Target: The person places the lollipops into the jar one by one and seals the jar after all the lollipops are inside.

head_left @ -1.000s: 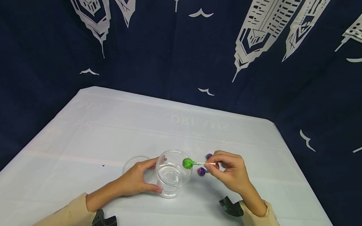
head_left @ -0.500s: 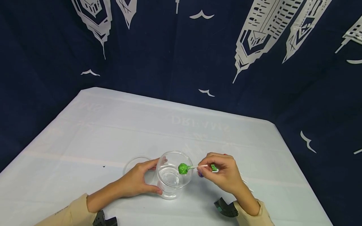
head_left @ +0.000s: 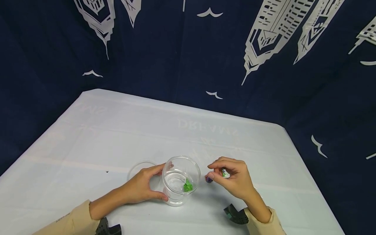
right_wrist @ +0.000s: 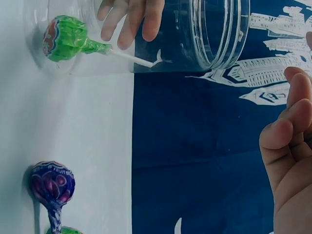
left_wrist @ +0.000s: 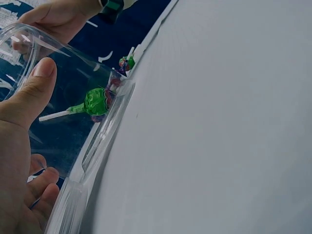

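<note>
A clear plastic jar [head_left: 176, 199] stands on the white table with its mouth up. My left hand [head_left: 142, 186] grips its left side, thumb at the front and fingers behind. Inside the jar is a lollipop [head_left: 188, 186] in a green wrapper, its white stick pointing up; the left wrist view shows this lollipop [left_wrist: 96, 101] with its head at the base. My right hand [head_left: 235, 178] hovers just right of the jar, fingers bent loosely and thumb apart, holding nothing. Beneath it lies a purple-wrapped lollipop [head_left: 209, 179], clearer in the right wrist view [right_wrist: 52, 184].
A round clear lid [head_left: 136, 166] lies flat left of the jar, partly behind my left hand. Another green-wrapped lollipop [right_wrist: 68, 230] shows beside the purple one. A dark blue curtain [head_left: 176, 58] with white building prints hangs behind the table.
My right hand has brought the green lollipop over the jar's mouth and let go of it. The lollipop has dropped inside. My left hand has stayed on the jar.
</note>
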A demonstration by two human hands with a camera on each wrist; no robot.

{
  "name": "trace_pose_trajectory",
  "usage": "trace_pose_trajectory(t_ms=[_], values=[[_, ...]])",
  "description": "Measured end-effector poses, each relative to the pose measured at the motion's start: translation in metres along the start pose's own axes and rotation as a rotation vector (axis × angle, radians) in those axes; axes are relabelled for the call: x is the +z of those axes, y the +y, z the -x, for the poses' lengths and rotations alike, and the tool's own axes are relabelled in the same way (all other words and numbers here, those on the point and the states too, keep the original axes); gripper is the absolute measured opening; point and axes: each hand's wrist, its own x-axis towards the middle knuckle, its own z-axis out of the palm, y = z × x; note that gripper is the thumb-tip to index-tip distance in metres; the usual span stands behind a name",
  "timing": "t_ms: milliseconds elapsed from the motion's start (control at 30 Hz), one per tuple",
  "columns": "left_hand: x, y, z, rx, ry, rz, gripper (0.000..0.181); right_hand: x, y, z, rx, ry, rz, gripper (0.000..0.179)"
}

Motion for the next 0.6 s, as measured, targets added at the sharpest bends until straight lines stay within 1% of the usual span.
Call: trace_pose_trajectory(t_ms=[167, 267, 433, 600], values=[[0.000, 0.000, 0.000, 0.002, 0.003, -0.012, 0.096, -0.001, 0.000, 0.002, 0.030, 0.011, 0.023, 0.013], [0.000, 0.000, 0.000, 0.003, 0.004, -0.002, 0.095, -0.001, 0.002, 0.004, 0.030, 0.022, 0.042, 0.014], [0.001, 0.000, 0.000, -0.007, 0.008, 0.014, 0.094, -0.005, 0.005, 0.014, 0.050, 0.057, 0.067, 0.014], [0.001, 0.000, 0.000, -0.019, 0.009, 0.012, 0.094, -0.011, 0.009, 0.025, 0.066, 0.091, 0.058, 0.019]])
